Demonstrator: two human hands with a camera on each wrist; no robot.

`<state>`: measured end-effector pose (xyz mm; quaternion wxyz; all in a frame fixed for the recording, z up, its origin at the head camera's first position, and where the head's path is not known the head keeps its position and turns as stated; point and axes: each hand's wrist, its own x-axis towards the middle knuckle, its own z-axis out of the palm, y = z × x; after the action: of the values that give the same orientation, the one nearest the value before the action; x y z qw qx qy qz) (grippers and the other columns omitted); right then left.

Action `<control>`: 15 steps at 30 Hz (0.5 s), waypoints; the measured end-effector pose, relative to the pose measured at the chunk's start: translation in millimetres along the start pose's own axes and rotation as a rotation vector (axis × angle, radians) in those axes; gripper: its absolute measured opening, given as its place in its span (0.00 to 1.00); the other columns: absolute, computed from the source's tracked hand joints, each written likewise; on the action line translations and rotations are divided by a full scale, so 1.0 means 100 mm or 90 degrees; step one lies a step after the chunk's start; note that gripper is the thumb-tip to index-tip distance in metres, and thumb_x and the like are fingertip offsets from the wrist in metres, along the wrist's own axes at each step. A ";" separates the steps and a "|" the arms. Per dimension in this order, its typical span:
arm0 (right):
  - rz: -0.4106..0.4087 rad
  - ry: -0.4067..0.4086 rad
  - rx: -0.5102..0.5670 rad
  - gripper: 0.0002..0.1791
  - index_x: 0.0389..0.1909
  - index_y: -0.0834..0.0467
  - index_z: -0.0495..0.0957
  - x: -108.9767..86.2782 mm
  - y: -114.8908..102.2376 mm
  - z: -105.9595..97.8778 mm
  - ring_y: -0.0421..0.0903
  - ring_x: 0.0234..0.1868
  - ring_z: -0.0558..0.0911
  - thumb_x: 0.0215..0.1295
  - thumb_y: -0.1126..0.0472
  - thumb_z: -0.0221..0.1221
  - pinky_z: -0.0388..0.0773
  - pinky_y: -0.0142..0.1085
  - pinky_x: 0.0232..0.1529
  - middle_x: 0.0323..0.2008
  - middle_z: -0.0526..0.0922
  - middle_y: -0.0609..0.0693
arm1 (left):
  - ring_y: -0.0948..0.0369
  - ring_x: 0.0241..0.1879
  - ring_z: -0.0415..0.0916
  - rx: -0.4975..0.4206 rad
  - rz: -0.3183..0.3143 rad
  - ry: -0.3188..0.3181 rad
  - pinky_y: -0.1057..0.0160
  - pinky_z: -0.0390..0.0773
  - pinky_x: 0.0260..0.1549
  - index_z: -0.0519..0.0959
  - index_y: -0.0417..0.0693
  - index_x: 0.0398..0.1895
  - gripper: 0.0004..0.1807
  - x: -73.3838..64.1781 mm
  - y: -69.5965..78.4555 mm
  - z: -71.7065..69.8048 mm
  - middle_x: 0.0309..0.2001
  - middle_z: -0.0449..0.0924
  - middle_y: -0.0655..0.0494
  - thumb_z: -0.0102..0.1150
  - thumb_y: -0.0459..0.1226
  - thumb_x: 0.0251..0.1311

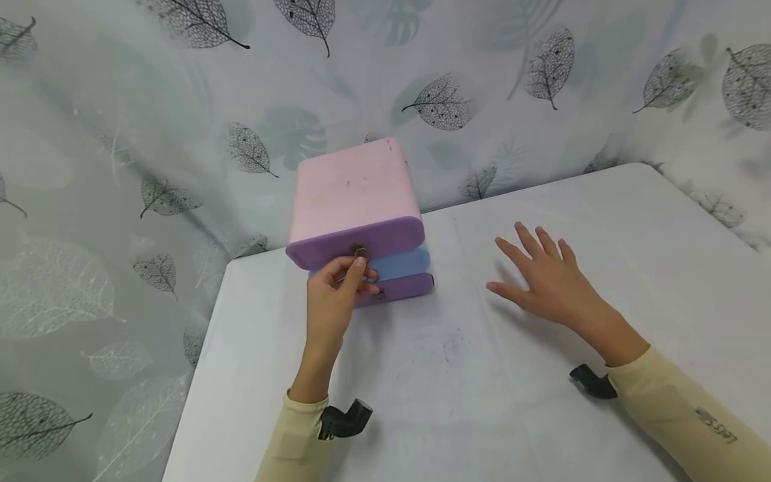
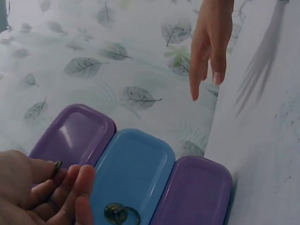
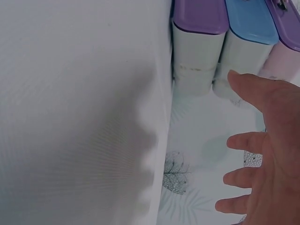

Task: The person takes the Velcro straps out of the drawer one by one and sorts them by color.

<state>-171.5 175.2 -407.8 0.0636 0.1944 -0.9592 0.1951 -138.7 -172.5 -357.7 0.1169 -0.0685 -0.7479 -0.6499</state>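
Observation:
A small drawer chest with a pink top (image 1: 355, 191) stands at the back of the table. Its top drawer (image 1: 385, 235) has a purple front, the middle drawer (image 2: 133, 171) a blue one, and the bottom drawer (image 2: 194, 192) is purple too. With thumb and forefinger, my left hand (image 1: 334, 294) pinches the ring pull (image 1: 360, 252) of the top drawer. The blue drawer's ring pull (image 2: 121, 213) hangs free just beside those fingers. My right hand (image 1: 551, 284) hovers over the table to the chest's right, fingers spread, holding nothing.
A white cloth (image 1: 446, 395) covers the table, with faint dark specks in front of the chest. Leaf-patterned curtains (image 1: 442, 100) hang close behind and to the left. Black camera mounts (image 1: 346, 420) stick out from both sleeves.

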 end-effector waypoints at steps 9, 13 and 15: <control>-0.014 -0.001 -0.011 0.45 0.78 0.58 0.64 -0.02 -0.04 0.01 0.76 0.75 0.52 0.68 0.39 0.64 0.46 0.74 0.66 0.79 0.53 0.68 | 0.34 0.28 0.83 -0.012 0.040 0.050 0.58 0.83 0.30 0.82 0.29 0.40 0.13 0.00 -0.02 0.02 0.32 0.85 0.39 0.60 0.35 0.74; -0.026 -0.004 -0.015 0.44 0.78 0.58 0.63 -0.03 -0.06 0.01 0.76 0.75 0.52 0.69 0.39 0.64 0.46 0.75 0.66 0.78 0.53 0.69 | 0.37 0.29 0.84 -0.016 0.049 0.060 0.61 0.82 0.31 0.82 0.27 0.38 0.14 -0.01 -0.04 0.03 0.30 0.85 0.40 0.61 0.34 0.74; -0.030 -0.004 -0.018 0.44 0.78 0.58 0.63 -0.03 -0.07 0.01 0.76 0.75 0.52 0.70 0.39 0.64 0.46 0.75 0.66 0.78 0.53 0.69 | 0.38 0.29 0.85 -0.010 0.051 0.063 0.61 0.82 0.31 0.82 0.27 0.37 0.14 -0.02 -0.05 0.04 0.30 0.85 0.41 0.61 0.34 0.73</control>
<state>-166.4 170.1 -406.9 0.0681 0.2164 -0.9573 0.1793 -138.5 -169.4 -362.9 0.1787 -0.0671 -0.7326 -0.6533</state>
